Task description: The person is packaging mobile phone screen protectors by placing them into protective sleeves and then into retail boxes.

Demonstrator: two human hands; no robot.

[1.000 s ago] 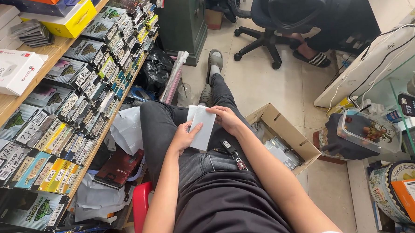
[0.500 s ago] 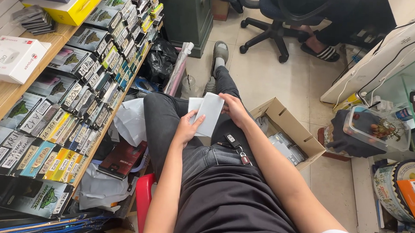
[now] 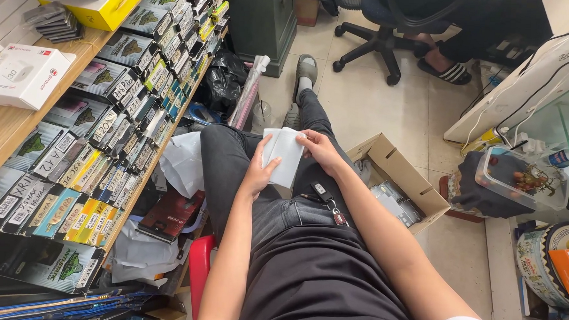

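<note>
Head view, one item in hand: we record a flat white packet (image 3: 283, 155), thin and rectangular, held over the lap above the dark jeans (image 3: 245, 177). Our left hand (image 3: 260, 172) cups its lower left edge, thumb laid on the face; our right hand (image 3: 320, 152) pinches its upper right edge, so both hands grasp the packet. We judge the step as inspecting or turning the packet; a next move would call for one hand holding firm while the other shifts. Long axis: near upright in the view, leaning slightly right, upper end pointing away toward the knees. Adjacent: car key (image 3: 324, 197) at the waist, open cardboard box (image 3: 398, 184) on the floor just right of the leg, shelf of packaged goods (image 3: 107, 126) at left.
</note>
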